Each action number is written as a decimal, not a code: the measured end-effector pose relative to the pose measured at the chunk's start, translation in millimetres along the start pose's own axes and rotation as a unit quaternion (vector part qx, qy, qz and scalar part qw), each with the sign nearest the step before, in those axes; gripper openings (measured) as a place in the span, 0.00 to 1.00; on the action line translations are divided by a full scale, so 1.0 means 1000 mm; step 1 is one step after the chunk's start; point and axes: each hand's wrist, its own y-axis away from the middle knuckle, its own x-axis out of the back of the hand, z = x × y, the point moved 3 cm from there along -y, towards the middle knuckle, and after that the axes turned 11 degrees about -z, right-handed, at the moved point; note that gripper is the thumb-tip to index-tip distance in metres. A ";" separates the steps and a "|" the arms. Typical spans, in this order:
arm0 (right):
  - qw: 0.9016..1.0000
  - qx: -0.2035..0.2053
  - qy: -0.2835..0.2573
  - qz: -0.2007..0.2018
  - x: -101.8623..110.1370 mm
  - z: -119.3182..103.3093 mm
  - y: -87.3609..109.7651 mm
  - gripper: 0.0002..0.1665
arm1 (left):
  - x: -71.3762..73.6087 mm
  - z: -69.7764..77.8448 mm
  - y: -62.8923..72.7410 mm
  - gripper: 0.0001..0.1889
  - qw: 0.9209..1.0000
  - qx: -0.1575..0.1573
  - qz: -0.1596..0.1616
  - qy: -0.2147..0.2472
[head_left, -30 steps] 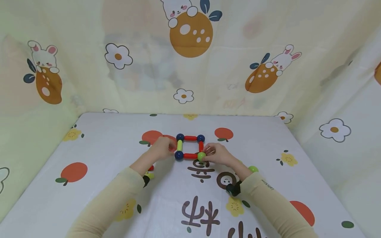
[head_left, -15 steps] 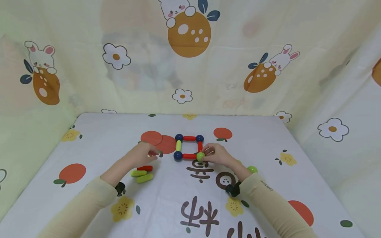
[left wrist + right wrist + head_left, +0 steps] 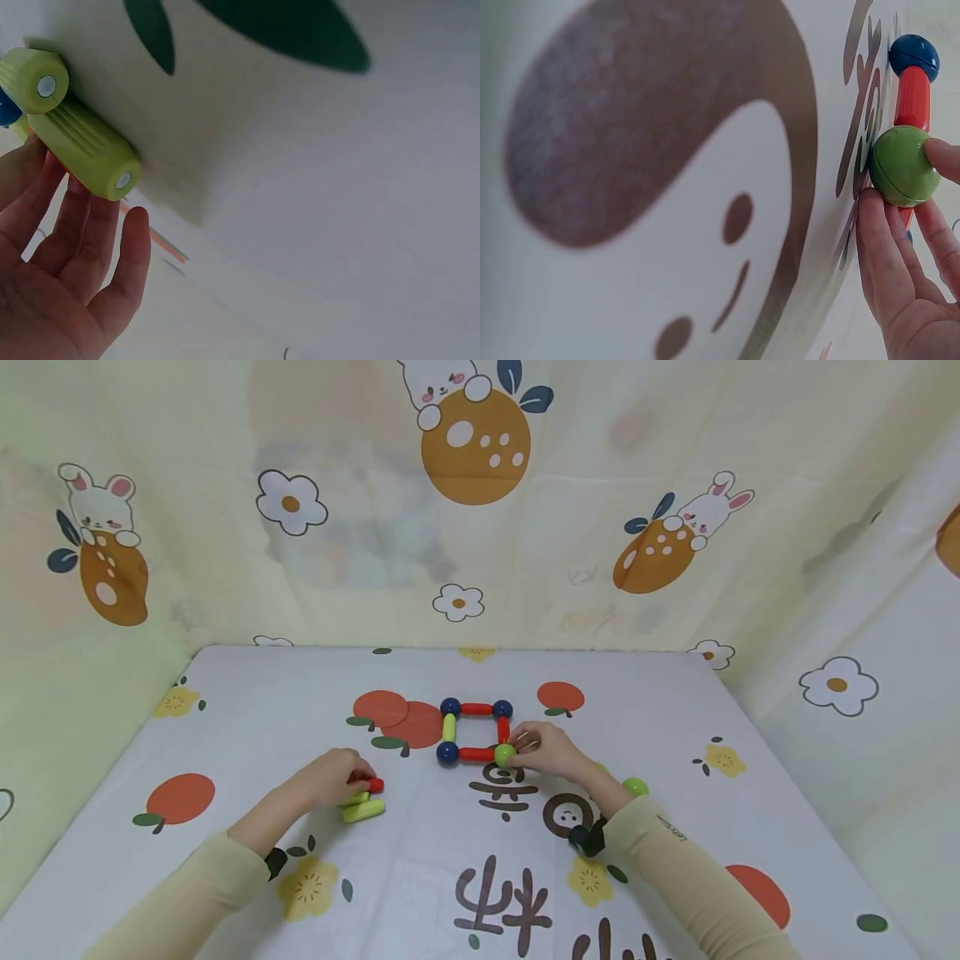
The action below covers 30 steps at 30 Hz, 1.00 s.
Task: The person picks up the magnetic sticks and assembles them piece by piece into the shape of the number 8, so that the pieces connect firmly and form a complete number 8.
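The square frame (image 3: 468,754) of rods and balls lies on the tablecloth (image 3: 420,877), with its near right corner in the grip of the right hand (image 3: 546,749). This corner is a glossy green ball (image 3: 904,166), which the thumb and the fingers pinch. From this grip, one red rod (image 3: 503,729) goes to the far side and a second red rod (image 3: 480,754) goes leftward. Three navy balls (image 3: 447,753) make the other corners, and a yellow-green rod (image 3: 448,728) is the side most distant from the grip.

What has changed is the left hand (image 3: 337,777): one second ago it was just beside that yellow-green side, and now it is lower and more to the left, well apart from the frame. Its fingers are at the loose red rod (image 3: 376,786), but their tips are hidden, so I cannot tell if they already grasp it. Two loose yellow-green rods (image 3: 363,811) lie just beside these fingers; metallic-looking discs show on their ends.

For the work, I judge, this means that the frame, which keeps its square form, is steadied by the right hand alone, while attention has passed to the spare rods.

Outward from the right grip, a loose green ball (image 3: 635,787) lies near the right forearm
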 end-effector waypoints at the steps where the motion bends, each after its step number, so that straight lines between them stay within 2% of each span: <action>1: 1.000 0.001 0.001 0.000 0.000 0.000 0.000 0.14 | 0.000 0.000 0.000 0.07 1.000 0.003 0.001 0.003; 9: 1.000 0.011 0.003 0.001 0.001 -0.001 0.001 0.14 | -0.001 -0.001 -0.005 0.05 1.000 0.007 0.007 0.015; 14: 1.000 0.011 0.003 0.001 0.001 -0.001 0.000 0.14 | 0.002 0.003 -0.010 0.03 1.000 -0.007 0.016 0.012; 17: 1.000 0.009 0.004 0.002 0.001 -0.001 0.000 0.14 | 0.003 0.007 -0.012 0.03 1.000 0.000 0.017 0.015; 23: 1.000 0.008 0.004 0.003 0.000 -0.001 0.001 0.14 | 0.004 0.015 -0.018 0.05 0.998 0.034 0.009 0.058; 26: 1.000 0.007 0.004 0.003 0.000 -0.001 0.002 0.14 | 0.003 0.018 -0.022 0.07 0.996 0.039 0.012 0.083; 30: 1.000 0.006 0.007 0.003 0.000 0.000 0.001 0.14 | 0.002 0.022 -0.027 0.09 0.990 0.050 0.009 0.135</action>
